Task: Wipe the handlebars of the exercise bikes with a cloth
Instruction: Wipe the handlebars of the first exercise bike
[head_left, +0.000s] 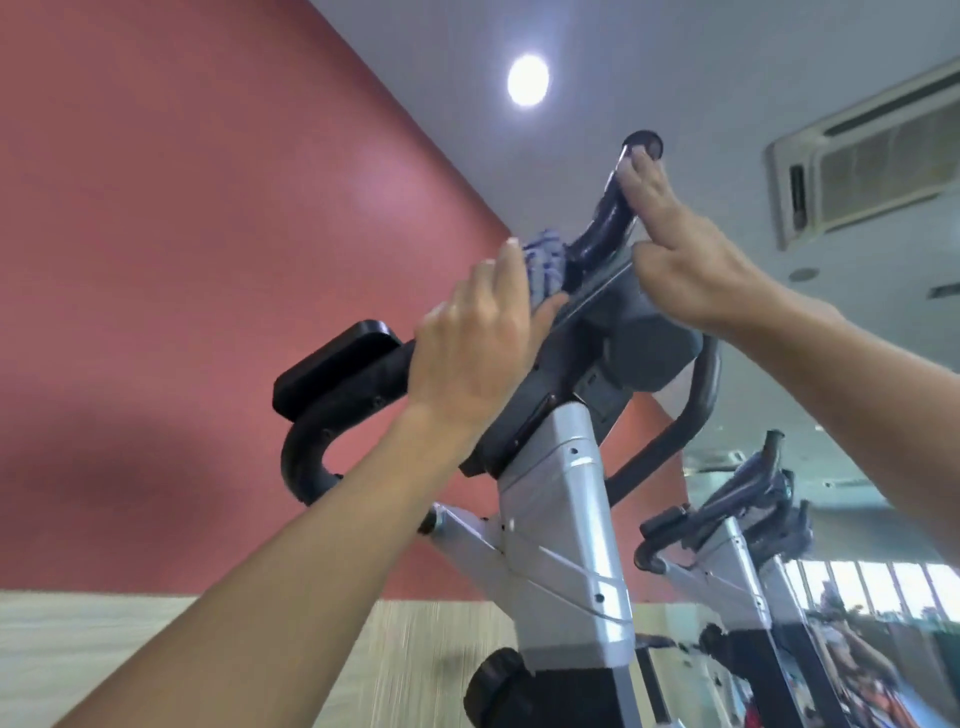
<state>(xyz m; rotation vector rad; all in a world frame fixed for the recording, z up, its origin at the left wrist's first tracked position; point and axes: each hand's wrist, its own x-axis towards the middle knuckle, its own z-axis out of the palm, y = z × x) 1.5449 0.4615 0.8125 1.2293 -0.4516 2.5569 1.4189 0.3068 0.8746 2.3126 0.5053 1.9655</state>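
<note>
An exercise bike with a silver frame (550, 499) and dark console (639, 343) fills the middle, seen from below. Its black handlebar (605, 228) curves up past the console to a round end cap (644, 143). My left hand (478, 343) holds a blue-and-white cloth (543, 260) against the console's upper edge, beside the handlebar's base. My right hand (691, 260) lies on the handlebar with straight fingers reaching toward the end cap. A black arm pad (332, 369) and a curved lower bar (306, 457) stick out on the left.
A red wall (182, 234) stands behind the bike. A mirror on the right shows the reflected bike (737, 514). Overhead are a round ceiling light (527, 80) and an air-conditioner vent (878, 156). Wood-look floor (104, 639) lies below.
</note>
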